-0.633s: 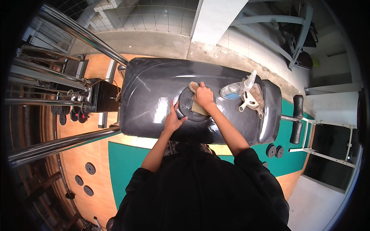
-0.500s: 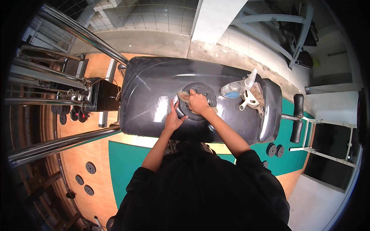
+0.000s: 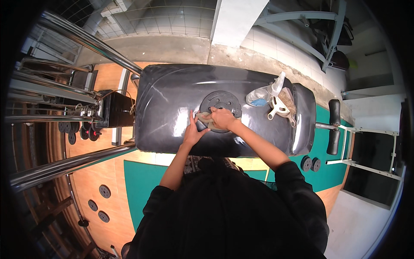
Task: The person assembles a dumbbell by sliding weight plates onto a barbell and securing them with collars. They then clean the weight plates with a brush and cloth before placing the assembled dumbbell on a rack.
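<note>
A dark round weight plate (image 3: 221, 97) lies flat on the black padded bench (image 3: 168, 90). My right hand (image 3: 223, 118) is closed on a beige cloth (image 3: 218, 128), pressing it onto the plate's near left part. At the plate's near left rim, my left hand (image 3: 195, 133) grips the edge, thumb and fingers spread around it. To the right of the plate, a clear spray bottle (image 3: 258, 96) with blue liquid stands on the bench. Beside it is a white-handled brush (image 3: 279, 110) with tan bristles.
Chrome bars (image 3: 92, 41) and a weight machine (image 3: 115, 108) stand at the left. Small weight plates (image 3: 105, 191) lie on the wooden floor, others (image 3: 306, 163) on the green mat (image 3: 328, 172). Padded rollers (image 3: 334, 142) project at the right, near a white metal frame (image 3: 366, 168).
My right hand has moved with the cloth toward the plate's near side. My left hand stays at the plate's left rim. The view has shifted slightly.
</note>
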The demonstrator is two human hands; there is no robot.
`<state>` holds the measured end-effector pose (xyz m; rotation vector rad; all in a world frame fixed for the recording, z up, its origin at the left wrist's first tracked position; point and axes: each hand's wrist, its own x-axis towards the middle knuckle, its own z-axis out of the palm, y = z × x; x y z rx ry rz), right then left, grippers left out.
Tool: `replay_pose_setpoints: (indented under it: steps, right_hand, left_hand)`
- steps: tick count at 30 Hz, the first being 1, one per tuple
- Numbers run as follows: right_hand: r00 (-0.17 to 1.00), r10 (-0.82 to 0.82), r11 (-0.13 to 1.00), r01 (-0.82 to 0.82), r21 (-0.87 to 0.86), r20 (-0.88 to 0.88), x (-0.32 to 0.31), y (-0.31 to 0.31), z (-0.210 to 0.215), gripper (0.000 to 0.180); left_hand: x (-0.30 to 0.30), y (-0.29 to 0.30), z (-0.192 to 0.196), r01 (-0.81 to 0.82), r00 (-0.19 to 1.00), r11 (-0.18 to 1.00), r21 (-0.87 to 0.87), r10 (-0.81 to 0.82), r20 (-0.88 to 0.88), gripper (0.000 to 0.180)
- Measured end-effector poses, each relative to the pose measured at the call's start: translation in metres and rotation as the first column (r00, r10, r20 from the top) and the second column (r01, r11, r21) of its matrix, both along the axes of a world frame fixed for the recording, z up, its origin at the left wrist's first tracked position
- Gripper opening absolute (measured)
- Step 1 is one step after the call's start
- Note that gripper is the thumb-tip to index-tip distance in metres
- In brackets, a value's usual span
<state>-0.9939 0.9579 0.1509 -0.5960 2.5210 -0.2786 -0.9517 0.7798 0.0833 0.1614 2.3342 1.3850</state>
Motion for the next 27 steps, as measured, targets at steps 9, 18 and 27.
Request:
replay_pose_setpoints:
  steps: [9,18,27]
  right_hand:
    - [0.924,-0.353,0.933,0.359,0.021,-0.147,-0.02,-0.002,0.017,0.049]
    - [0.981,-0.19,0.972,0.195,0.132,-0.052,0.068,0.039,0.032,0.052]
    - [0.832,-0.478,0.87,0.492,-0.024,-0.283,0.03,-0.025,-0.011,0.046]
  left_hand:
    - [-0.005,-0.009,0.003,0.069,0.996,0.992,0.105,-0.075,0.054,0.107]
    - [-0.01,-0.011,0.007,0.139,0.989,0.988,0.071,-0.141,0.032,0.073]
    - [-0.023,-0.016,-0.02,-0.048,0.969,0.9,0.434,-0.064,0.239,0.05]
